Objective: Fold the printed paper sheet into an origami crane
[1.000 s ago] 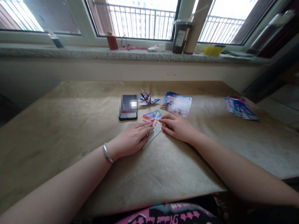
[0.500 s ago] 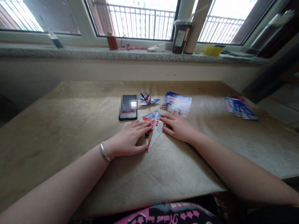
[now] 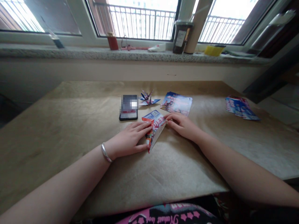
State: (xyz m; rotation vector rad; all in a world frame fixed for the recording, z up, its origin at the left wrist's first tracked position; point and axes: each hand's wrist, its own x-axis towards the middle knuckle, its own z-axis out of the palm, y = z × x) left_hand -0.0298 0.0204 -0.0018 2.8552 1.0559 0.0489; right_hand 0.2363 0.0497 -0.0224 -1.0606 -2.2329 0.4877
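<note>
A printed sheet of paper [image 3: 157,124], blue, red and white with a QR code near its far corner, lies partly folded on the table. My left hand [image 3: 130,137] rests flat on its left side, fingers stretched out over a folded red-orange strip. At the paper's right edge, my right hand [image 3: 181,124] pinches a lifted flap between thumb and fingers. This flap stands up at an angle, and its pale underside faces me. Just beyond the paper sits a folded paper crane [image 3: 148,99]. To the crane's left lies a phone [image 3: 128,107] with a blurred screen.
A stack of printed sheets [image 3: 177,103] lies beyond my right hand. Several more leaflets [image 3: 241,107] are fanned out at the table's far right. Behind the table [image 3: 70,124] runs a stone windowsill [image 3: 88,54] with a red can, a dark jar and a yellow container.
The paper's right flap, which lay flat with its white side up, is now raised and opened to the right, uncovering the blue printed face. My right hand has closed into a pinch on it.
</note>
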